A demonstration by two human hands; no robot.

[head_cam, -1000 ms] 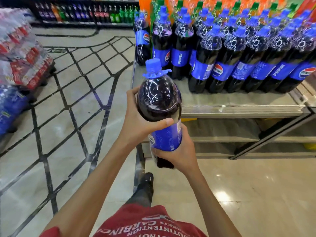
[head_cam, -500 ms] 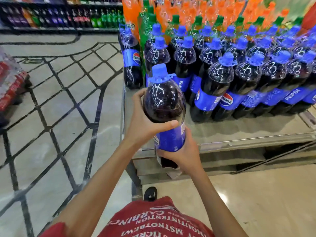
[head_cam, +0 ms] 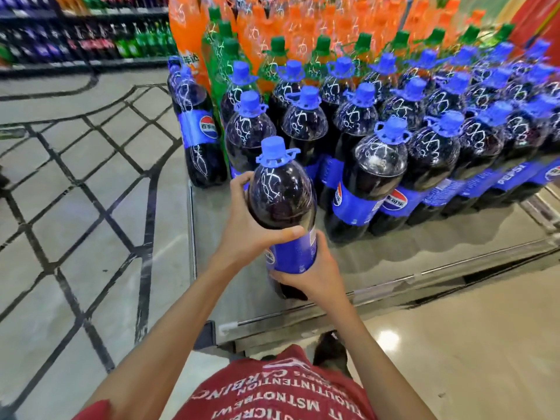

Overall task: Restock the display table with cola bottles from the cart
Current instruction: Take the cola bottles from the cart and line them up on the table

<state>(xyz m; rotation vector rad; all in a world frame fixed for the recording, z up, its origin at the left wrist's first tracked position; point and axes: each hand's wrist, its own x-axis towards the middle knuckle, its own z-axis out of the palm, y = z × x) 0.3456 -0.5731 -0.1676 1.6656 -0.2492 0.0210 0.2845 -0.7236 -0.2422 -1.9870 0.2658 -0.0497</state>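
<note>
Many rear cola bottles — blurry.

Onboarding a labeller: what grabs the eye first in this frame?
A cola bottle dominates the centre, left hand round its shoulder, right hand lower on its label, over the display table. Behind it, blue-capped bottles crowd the table, with orange soda bottles at the back.

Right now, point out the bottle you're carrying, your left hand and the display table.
held cola bottle (head_cam: 281, 195), head view, dark shoulder below the cap.
left hand (head_cam: 250, 230), head view, middle of the hand.
display table (head_cam: 394, 253), head view, bare top near its front edge.
</note>
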